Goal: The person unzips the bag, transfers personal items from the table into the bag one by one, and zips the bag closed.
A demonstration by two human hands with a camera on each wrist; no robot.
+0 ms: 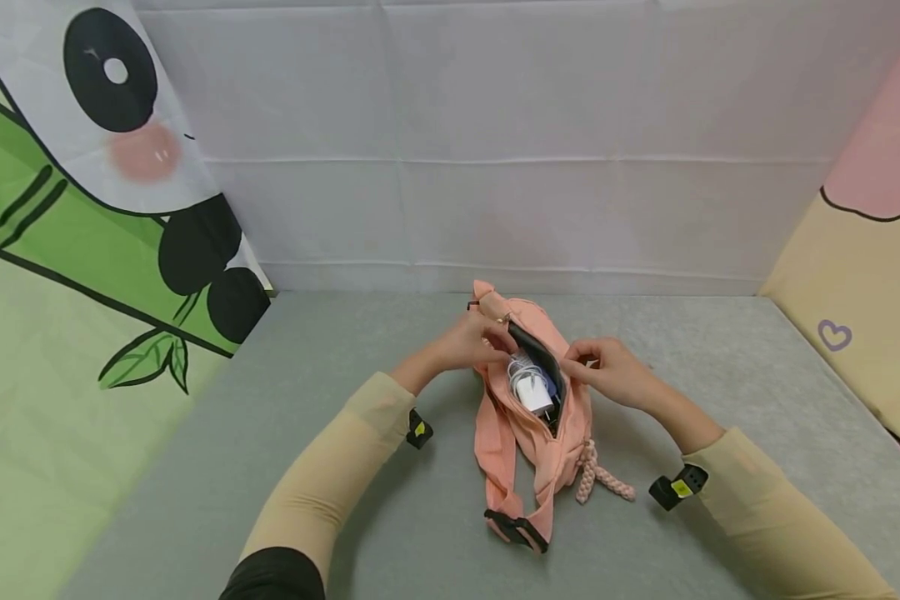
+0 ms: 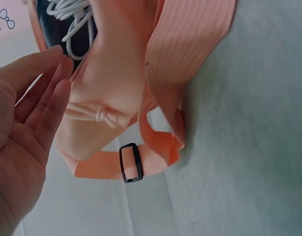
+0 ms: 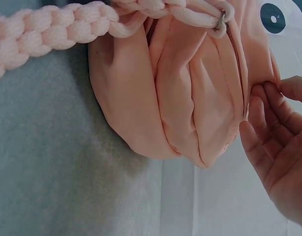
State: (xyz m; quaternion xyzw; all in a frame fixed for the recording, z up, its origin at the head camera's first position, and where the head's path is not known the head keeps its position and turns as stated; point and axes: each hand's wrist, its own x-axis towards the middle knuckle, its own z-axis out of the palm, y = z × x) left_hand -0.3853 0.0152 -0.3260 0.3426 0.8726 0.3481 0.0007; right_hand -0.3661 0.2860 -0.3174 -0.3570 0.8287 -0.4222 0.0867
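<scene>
A pink waist bag (image 1: 570, 417) lies on the grey table with its top unzipped and its dark lining showing. Inside it are a white charger (image 1: 532, 392), a coiled white cable (image 1: 522, 369) and a partly hidden blue thing (image 1: 551, 385). My left hand (image 1: 477, 340) pinches the left rim of the opening, close to the cable; its fingertips partly cover that spot. On the opposite side, my right hand (image 1: 610, 370) pinches the bag's right rim between thumb and fingers, as the right wrist view (image 3: 283, 128) also shows.
The bag's strap with a black buckle (image 1: 516, 530) trails toward the near side. A braided pink cord (image 1: 603, 477) hangs off its right. Grey tabletop (image 1: 390, 517) surrounds the bag, and a white cloth backdrop (image 1: 495, 167) stands behind, with printed cloths at both sides.
</scene>
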